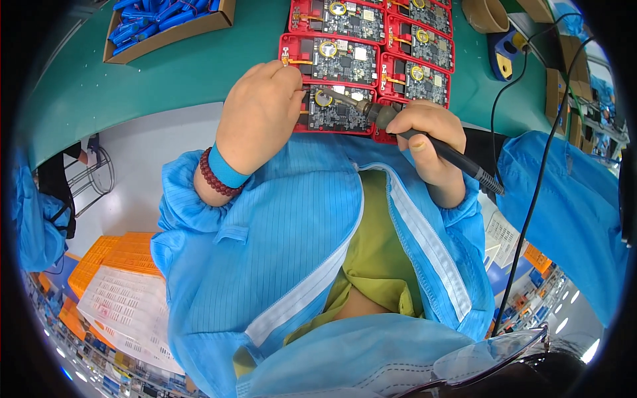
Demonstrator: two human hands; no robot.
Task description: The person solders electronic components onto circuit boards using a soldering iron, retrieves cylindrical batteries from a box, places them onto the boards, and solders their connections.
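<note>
My right hand (434, 136) grips a soldering iron (458, 159) by its dark handle, its metal tip pointing left. That tip lies over the nearest circuit board (345, 118), close to a round, yellow-ringed part (324, 98). The board sits in a red case (358, 131) at the table's front edge. My left hand (259, 109) is closed over this case's left end, fingers bent and pressed together. Whatever it pinches is hidden behind the fingers. Beyond it lies another red case with a board (342, 61), an orange ribbon strip showing at its left.
Several more red cases with boards (421, 43) fill the middle of the green table (259, 46). A cardboard box (176, 46) of blue-wrapped parts stands far left. At the far right are a blue and yellow iron stand (503, 56) and a brown roll (488, 14). A black cable (541, 172) hangs right.
</note>
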